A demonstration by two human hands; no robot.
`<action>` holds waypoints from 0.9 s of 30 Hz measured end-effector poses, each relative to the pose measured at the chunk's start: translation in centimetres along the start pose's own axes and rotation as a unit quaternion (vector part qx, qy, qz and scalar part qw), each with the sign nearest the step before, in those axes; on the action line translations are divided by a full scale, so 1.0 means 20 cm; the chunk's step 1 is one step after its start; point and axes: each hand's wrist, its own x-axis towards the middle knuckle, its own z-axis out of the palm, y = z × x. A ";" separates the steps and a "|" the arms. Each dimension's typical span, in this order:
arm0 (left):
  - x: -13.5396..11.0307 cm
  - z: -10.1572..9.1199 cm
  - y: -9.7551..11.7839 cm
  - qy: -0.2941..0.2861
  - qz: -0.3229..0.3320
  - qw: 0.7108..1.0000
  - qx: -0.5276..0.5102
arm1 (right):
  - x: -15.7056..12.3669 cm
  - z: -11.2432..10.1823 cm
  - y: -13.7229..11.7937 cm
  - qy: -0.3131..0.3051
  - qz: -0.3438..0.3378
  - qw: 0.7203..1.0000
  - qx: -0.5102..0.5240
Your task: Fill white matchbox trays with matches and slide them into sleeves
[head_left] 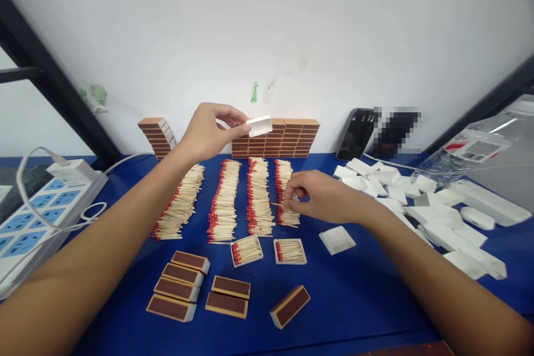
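Note:
My left hand grips a white matchbox tray at its left end, raised in front of the stacked matchboxes. Between finger and thumb, my right hand pinches a matchstick beside the rightmost row of red-tipped matches. Three more rows of matches lie to the left, the nearest being a middle row. Below the rows are two trays holding matches, a left one and a right one. A white tray lies below my right hand.
Several striker-sided matchboxes lie at the front. Loose white trays are heaped at right. A phone leans on the wall near a plastic bag. At left are a power strip with cables and another matchbox stack.

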 end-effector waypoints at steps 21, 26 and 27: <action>0.00 0.00 0.00 -0.004 -0.003 1.000 -0.006 | -0.02 -0.08 0.08 -0.018 0.008 0.999 0.038; 0.00 -0.01 0.00 -0.002 -0.004 1.000 -0.002 | -0.05 -0.09 0.12 -0.065 0.038 0.997 0.021; 0.00 -0.01 0.00 -0.002 -0.005 1.000 -0.002 | -0.05 -0.09 0.11 -0.056 0.039 0.998 0.015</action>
